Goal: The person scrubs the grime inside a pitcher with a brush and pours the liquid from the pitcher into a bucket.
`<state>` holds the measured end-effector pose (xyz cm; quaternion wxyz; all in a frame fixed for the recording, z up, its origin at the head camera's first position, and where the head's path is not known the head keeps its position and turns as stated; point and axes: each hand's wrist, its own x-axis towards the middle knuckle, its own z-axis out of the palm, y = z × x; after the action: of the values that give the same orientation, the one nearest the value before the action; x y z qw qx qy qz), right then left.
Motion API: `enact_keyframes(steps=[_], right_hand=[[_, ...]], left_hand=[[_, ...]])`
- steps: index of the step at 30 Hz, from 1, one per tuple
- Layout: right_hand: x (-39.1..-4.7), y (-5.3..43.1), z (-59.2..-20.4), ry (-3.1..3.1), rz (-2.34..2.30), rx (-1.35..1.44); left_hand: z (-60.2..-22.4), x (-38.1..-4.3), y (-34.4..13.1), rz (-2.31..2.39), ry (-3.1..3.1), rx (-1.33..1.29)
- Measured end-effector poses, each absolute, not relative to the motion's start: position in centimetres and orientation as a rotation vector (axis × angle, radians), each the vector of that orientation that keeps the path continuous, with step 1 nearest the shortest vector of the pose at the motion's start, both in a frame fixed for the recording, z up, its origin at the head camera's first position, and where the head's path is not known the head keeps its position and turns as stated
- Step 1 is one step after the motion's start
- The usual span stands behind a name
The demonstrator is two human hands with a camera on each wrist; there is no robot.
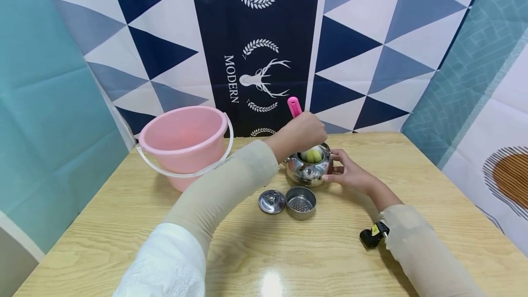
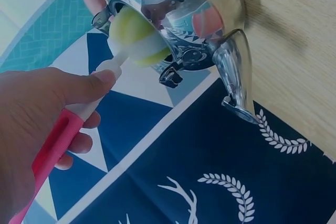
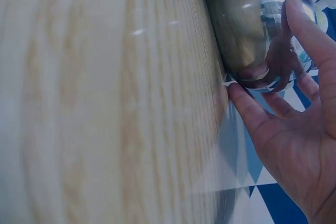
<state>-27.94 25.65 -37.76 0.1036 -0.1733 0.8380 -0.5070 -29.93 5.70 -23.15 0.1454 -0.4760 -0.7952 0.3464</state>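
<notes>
My left hand (image 1: 303, 133) grips a cleaning brush by its pink handle (image 1: 294, 107), thumb along the white neck in the left wrist view. The brush's yellow-and-white sponge head (image 2: 137, 38) sits partly inside the mouth of a shiny steel teapot (image 1: 307, 173). My right hand (image 1: 348, 171) holds the teapot's right side, thumb and fingers spread around its round body. In the left wrist view the spout (image 2: 234, 77) shows clearly. A steel strainer basket (image 1: 301, 209) and a round lid (image 1: 272, 201) lie in front of the teapot.
A pink bucket (image 1: 206, 150) with a white handle stands on the wooden table (image 1: 330, 260), left of the teapot. Behind the table hangs a patterned cloth (image 1: 354, 45). A small black camera (image 1: 373, 236) is strapped to the right wrist.
</notes>
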Motion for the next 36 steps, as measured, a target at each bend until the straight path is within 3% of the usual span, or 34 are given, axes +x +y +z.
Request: enact_keyframes(steps=[36], right_hand=[[-28.2,25.8,-38.1,2.44,-1.525,-0.514]], left_hand=[[-20.4,-29.5,5.0,1.07,-2.293,-1.341]])
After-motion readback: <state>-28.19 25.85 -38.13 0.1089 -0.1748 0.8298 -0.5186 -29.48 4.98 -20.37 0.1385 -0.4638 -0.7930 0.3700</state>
